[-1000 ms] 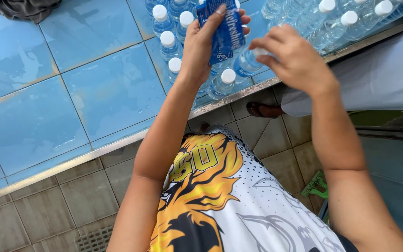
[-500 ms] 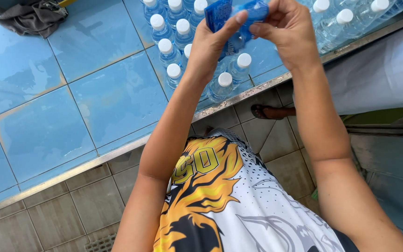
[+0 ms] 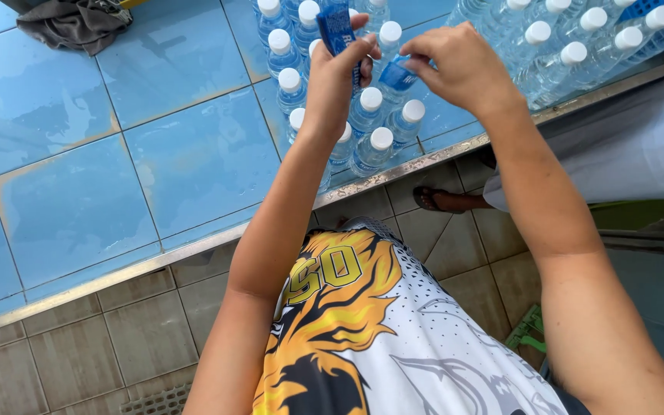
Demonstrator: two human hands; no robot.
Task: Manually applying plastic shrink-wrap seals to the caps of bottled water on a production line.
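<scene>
Stack of blue labels [image 3: 337,29] gripped in left hand [image 3: 336,73] above the bottles, right hand [image 3: 459,65] fingers pinching one blue label [image 3: 398,77], white-capped water bottles [image 3: 370,127] below on blue-tiled desk [image 3: 155,154], grey cloth [image 3: 74,23] far left.

Left hand [image 3: 336,73] grips a stack of blue labels [image 3: 337,27]; right hand [image 3: 459,65] pinches one blue label [image 3: 398,75] above white-capped water bottles [image 3: 363,115] on blue-tiled counter [image 3: 117,154].

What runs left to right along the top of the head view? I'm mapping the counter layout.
Grey cloth → capped water bottles → left hand gripping blue labels → right hand pinching one blue label → more bottles.
</scene>
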